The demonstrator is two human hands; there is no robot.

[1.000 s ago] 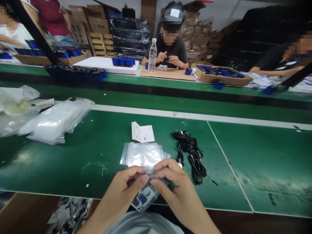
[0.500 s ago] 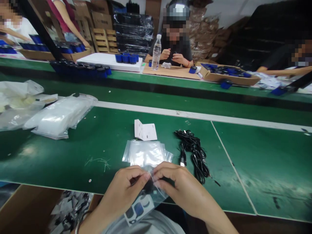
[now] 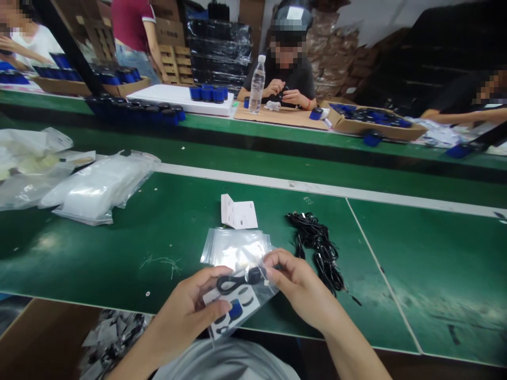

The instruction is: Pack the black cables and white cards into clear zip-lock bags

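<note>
Green table ahead of you, stack of clear zip bags on it, bundled black cables just right. Your left grip and right grip are both clenched on a clear bag over the table's near edge, black cable and printed card inside. Keep both pinches firm, bag flat.

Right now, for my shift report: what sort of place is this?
Probably a factory packing line: long green workbenches, wooden pallets, and a co-worker at the far bench.
</note>
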